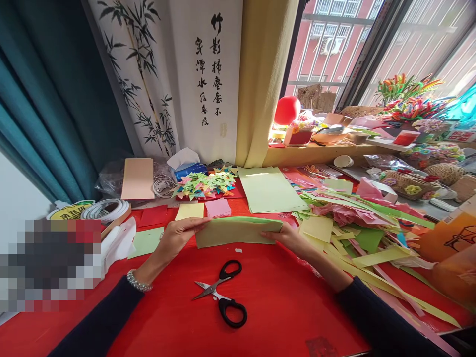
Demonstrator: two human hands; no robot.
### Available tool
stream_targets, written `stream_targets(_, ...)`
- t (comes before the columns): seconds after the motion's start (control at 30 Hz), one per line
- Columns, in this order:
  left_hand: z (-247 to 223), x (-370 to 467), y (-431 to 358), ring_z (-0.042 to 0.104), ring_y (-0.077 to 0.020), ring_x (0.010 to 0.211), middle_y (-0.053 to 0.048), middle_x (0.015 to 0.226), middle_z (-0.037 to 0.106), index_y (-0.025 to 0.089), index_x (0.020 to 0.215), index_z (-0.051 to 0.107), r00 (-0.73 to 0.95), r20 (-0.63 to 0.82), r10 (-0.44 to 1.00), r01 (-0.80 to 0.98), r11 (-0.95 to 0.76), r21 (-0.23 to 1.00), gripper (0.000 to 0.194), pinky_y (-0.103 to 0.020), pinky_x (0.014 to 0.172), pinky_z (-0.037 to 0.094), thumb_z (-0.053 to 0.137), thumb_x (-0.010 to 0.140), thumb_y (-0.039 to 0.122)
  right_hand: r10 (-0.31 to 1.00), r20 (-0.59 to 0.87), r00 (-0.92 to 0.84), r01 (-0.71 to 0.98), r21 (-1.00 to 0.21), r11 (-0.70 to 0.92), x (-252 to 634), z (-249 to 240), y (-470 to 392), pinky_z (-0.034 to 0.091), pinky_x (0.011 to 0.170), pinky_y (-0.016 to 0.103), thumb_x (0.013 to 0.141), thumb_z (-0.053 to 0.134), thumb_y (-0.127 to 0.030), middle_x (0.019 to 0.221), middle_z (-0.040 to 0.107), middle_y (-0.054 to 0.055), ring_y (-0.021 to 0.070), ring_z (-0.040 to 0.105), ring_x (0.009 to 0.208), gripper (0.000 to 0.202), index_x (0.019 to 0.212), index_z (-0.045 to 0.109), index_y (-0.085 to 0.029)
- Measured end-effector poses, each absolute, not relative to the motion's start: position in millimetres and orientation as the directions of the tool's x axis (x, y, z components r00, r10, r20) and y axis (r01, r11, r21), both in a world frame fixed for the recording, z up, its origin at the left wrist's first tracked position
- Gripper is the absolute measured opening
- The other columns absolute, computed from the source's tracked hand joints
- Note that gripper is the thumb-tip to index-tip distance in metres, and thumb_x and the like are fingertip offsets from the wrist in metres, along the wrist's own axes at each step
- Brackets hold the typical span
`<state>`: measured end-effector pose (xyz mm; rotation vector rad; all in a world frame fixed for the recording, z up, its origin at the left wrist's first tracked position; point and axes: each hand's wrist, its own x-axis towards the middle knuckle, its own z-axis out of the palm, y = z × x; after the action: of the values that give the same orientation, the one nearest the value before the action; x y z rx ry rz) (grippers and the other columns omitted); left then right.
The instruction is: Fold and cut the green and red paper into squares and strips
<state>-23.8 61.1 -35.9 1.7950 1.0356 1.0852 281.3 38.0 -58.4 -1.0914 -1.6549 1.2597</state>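
Left hand (182,237) and right hand (289,239) pinch opposite ends of a green paper sheet (233,232). Its long axis runs between them.

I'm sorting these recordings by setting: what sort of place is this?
Probably an indoor paper-craft workspace, judging by the open black-handled metal scissors, the pile of small folded multicoloured paper pieces and the heap of green, yellow and pink paper strips.

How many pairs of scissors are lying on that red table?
1: open black-handled metal scissors on the red tabletop, nearer the camera than the hand-held light-green paper. Others may be hidden under the coloured paper strips.
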Motion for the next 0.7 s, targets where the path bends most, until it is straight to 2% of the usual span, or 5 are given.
stream_targets(0.13, -36.3, -23.4, 61.8, 0.057, -0.0236, 0.103, -0.003, 0.107, 0.066, 0.022, 0.097, 0.069, 0.319, 0.298, 0.900, 0.266, -0.386, 0.883, 0.027, -0.034, 0.090, 0.046, 0.057, 0.074, 0.029, 0.936, 0.071, -0.345, 0.128, -0.984, 0.122, 280.5, -62.1, 38.0, 0.045, 0.086, 0.040, 0.070, 0.064, -0.043, 0.097, 0.066, 0.004, 0.0238, 0.057, 0.094, 0.043, 0.106, 0.063, -0.020)
stream_targets(0.23, -32.8, -21.7, 60.2, 0.056, -0.0246, 0.104, -0.003, 0.106, 0.066, 0.021, 0.097, 0.069, 0.288, 0.258, 0.922, 0.247, -0.332, 0.910, 0.029, -0.034, 0.089, 0.047, 0.061, 0.072, 0.032, 0.954, 0.046, -0.298, 0.109, -0.991, 0.082, 279.8, -59.7, 37.4, 0.047, 0.082, 0.037, 0.072, 0.061, -0.044, 0.097, 0.067, 0.004, 0.0222, 0.059, 0.091, 0.039, 0.103, 0.064, -0.020)
stream_targets(0.37, -21.5, -18.0, 56.1, 0.056, -0.0264, 0.103, -0.004, 0.104, 0.067, 0.019, 0.101, 0.067, 0.196, 0.121, 0.973, 0.201, -0.161, 0.966, 0.038, -0.034, 0.085, 0.049, 0.068, 0.067, 0.034, 0.965, -0.015, -0.263, 0.089, -0.996, 0.008, 280.0, -47.6, 34.9, 0.052, 0.061, 0.029, 0.073, 0.061, -0.042, 0.081, 0.067, 0.003, 0.0173, 0.062, 0.069, 0.033, 0.093, 0.066, -0.016)
stream_targets(0.5, -11.6, -13.0, 52.6, 0.062, -0.0220, 0.094, -0.004, 0.095, 0.069, 0.021, 0.115, 0.057, 0.213, 0.005, 0.977, 0.098, -0.026, 0.995, 0.052, -0.031, 0.081, 0.050, 0.070, 0.066, 0.032, 0.959, -0.049, -0.279, 0.097, -0.995, -0.022, 280.1, -38.2, 31.1, 0.042, 0.032, 0.022, 0.072, 0.061, -0.043, 0.057, 0.060, 0.001, 0.0137, 0.056, 0.045, 0.031, 0.083, 0.064, -0.014)
stream_targets(0.7, -17.3, -7.8, 50.8, 0.065, -0.0213, 0.083, -0.007, 0.088, 0.071, 0.014, 0.101, 0.063, 0.282, -0.155, 0.947, 0.034, 0.151, 0.988, 0.044, -0.033, 0.081, 0.051, 0.073, 0.061, 0.028, 0.949, -0.082, -0.305, 0.037, -0.997, -0.075, 280.7, -38.9, 30.2, 0.036, 0.028, 0.017, 0.072, 0.063, -0.039, 0.051, 0.056, 0.000, 0.0116, 0.054, 0.040, 0.027, 0.080, 0.060, -0.013)
